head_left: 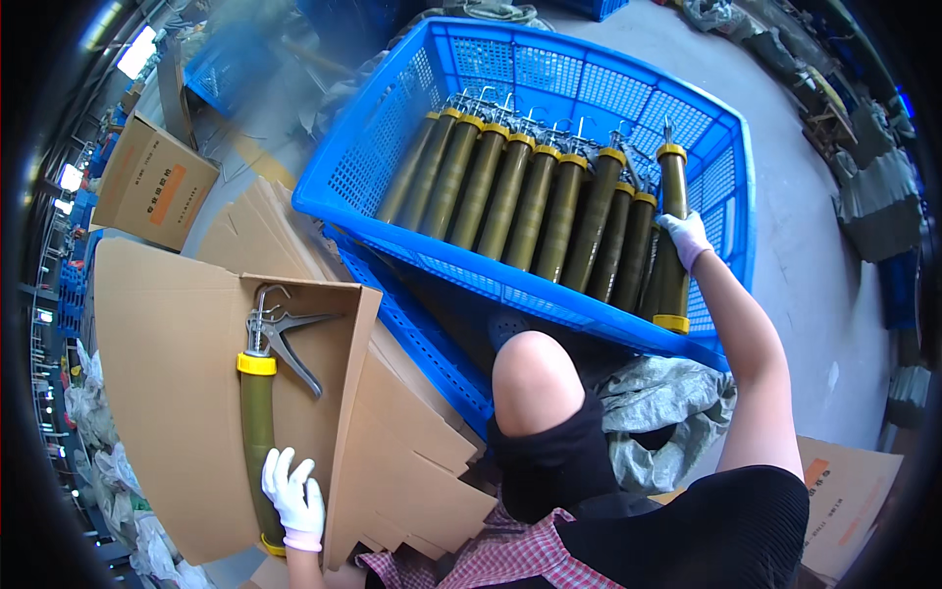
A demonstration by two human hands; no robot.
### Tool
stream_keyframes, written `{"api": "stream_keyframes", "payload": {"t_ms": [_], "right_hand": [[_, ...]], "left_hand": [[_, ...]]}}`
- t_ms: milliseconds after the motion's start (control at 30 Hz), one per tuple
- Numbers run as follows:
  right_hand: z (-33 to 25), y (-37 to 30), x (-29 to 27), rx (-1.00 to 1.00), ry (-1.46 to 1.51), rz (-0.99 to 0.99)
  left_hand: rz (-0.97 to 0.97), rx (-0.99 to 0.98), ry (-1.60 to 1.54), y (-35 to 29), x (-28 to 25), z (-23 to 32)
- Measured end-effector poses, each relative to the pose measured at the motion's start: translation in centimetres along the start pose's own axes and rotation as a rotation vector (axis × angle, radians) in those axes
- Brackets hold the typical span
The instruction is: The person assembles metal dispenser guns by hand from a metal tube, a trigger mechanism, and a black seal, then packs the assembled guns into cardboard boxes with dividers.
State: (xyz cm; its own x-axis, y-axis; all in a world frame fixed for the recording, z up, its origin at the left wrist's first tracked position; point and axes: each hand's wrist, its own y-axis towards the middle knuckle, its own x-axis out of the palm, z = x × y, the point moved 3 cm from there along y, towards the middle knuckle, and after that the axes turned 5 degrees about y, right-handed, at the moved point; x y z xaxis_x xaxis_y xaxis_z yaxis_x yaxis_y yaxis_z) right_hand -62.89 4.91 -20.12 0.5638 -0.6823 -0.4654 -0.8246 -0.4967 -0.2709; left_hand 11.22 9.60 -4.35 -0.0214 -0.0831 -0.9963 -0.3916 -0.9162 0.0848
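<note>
My right hand (687,239), in a pale glove, is closed around the olive barrel of a caulking gun (672,187) with yellow end caps. That gun stands tilted at the right end of a large blue plastic crate (525,275). Beside it several more caulking guns (505,196) lean in a row, their metal hooks up. At lower left, another caulking gun (258,422) lies in an open cardboard box (343,393), its grey trigger handle pointing right. My left hand (294,499), gloved in white, rests at its lower barrel with fingers stretched and apart.
Flattened cardboard sheets (417,471) are stacked right of the box. A closed carton (157,182) stands at far left, another carton (849,501) at lower right. Crumpled grey-green sacking (662,393) lies below the crate by my knee (535,383).
</note>
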Motion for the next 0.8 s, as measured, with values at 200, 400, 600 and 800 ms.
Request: {"api": "stream_keyframes", "payload": {"t_ms": [200,400,600,800], "right_hand": [[-15.0,-14.1,-7.6,-0.298,0.587,-0.344],[-19.1,-35.6,-0.1,-0.645,0.797,-0.915],[-8.5,-47.3,7.1,-0.096,0.723,-1.82],[-12.3,-46.9,9.5,-0.469,0.118,-2.185]], "left_hand": [[0.2,0.041,-0.034,1.4,-5.4,4.0],[0.3,0.082,-1.265,10.4,-11.8,13.6],[1.087,0.081,-0.149,12.8,-18.3,12.7],[0.559,0.18,-0.169,12.3,-17.4,9.6]]}}
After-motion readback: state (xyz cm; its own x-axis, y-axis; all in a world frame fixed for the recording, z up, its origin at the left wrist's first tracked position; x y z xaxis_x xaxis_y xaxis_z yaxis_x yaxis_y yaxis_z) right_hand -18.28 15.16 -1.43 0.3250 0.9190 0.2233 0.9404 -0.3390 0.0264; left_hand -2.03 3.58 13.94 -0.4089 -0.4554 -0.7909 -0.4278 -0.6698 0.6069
